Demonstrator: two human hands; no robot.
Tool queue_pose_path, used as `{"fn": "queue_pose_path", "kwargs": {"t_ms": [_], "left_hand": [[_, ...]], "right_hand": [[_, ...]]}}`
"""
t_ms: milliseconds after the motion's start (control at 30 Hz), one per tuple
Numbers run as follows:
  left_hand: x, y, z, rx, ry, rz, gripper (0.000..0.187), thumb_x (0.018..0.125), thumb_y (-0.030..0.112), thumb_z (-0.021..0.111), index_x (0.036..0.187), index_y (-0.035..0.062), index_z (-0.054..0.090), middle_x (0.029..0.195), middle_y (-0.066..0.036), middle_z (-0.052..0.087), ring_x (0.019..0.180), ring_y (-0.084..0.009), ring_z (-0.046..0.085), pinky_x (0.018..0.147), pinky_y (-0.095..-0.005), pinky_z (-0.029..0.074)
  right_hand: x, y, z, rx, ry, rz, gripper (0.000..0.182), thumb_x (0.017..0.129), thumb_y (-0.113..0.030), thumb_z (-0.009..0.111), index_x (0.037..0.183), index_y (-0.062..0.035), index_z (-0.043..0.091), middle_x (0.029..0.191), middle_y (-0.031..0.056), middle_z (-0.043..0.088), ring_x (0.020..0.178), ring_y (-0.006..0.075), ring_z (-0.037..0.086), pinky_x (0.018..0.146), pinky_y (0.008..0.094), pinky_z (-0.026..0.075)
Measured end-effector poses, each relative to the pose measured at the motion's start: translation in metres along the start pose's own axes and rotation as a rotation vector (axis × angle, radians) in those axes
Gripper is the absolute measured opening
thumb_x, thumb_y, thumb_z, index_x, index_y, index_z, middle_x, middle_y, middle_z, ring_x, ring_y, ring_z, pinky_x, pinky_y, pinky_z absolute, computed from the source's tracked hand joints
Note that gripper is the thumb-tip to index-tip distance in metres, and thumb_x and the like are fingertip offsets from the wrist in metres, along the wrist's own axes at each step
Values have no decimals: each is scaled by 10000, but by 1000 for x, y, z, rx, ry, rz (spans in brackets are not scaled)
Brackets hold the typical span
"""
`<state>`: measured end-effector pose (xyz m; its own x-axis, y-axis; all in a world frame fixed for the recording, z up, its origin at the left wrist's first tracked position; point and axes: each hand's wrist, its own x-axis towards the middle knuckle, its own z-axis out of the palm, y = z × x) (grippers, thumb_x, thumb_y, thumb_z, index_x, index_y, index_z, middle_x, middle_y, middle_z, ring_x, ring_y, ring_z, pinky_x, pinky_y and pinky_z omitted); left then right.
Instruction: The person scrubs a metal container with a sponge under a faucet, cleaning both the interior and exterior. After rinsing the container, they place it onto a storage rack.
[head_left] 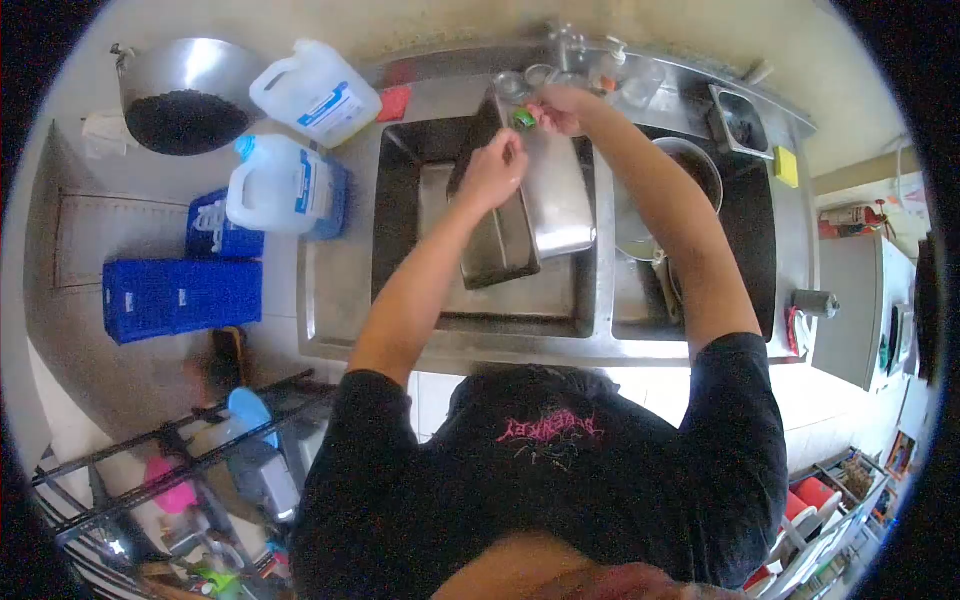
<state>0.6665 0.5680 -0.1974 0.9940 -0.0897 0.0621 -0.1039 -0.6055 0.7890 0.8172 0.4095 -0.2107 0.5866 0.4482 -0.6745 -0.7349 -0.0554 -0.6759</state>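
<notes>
Over the left sink basin, my left hand is closed, its fingers curled; whether anything is in them is hidden. Beneath it lies a long, deep rectangular metal pan, tilted in the basin. A second metal pan, with its smooth shiny side showing, rests against the first one. Farther back, my right hand is closed at the fingertips around a small green item, too small to name. That item sits between my two hands, near the far ends of the pans.
Two jugs, one pale and one blue, stand left of the sink. Several glasses and a pump bottle line the back. A round pot is in the right basin. A yellow sponge lies at right.
</notes>
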Motion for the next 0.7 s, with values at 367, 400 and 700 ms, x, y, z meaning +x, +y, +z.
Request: {"fn": "queue_pose_path", "kwargs": {"t_ms": [367,400,700], "left_hand": [[30,11,51,-233,346,-311,415,805,65,550,1199,-14,445,1104,-265,604,1037,-415,593,915,-438,442],[31,-3,50,-142,354,-352,378,835,110,557,1189,-2,484,1099,-245,615,987,-410,608,872,-432,458],[-23,-39,-63,98,116,-270,288,936,230,509,1129,37,603,1042,-212,653,994,-381,616,851,-414,469]], "right_hand": [[-9,16,-37,-199,-56,29,147,935,-184,518,848,-115,615,634,-66,546,518,29,475,447,166,372],[-9,17,-38,-190,-68,48,159,937,-187,523,826,-118,612,634,-63,549,517,26,481,441,163,368],[22,13,-4,102,-103,-15,198,946,-178,522,767,-96,545,608,-45,555,492,37,518,434,153,457]]}}
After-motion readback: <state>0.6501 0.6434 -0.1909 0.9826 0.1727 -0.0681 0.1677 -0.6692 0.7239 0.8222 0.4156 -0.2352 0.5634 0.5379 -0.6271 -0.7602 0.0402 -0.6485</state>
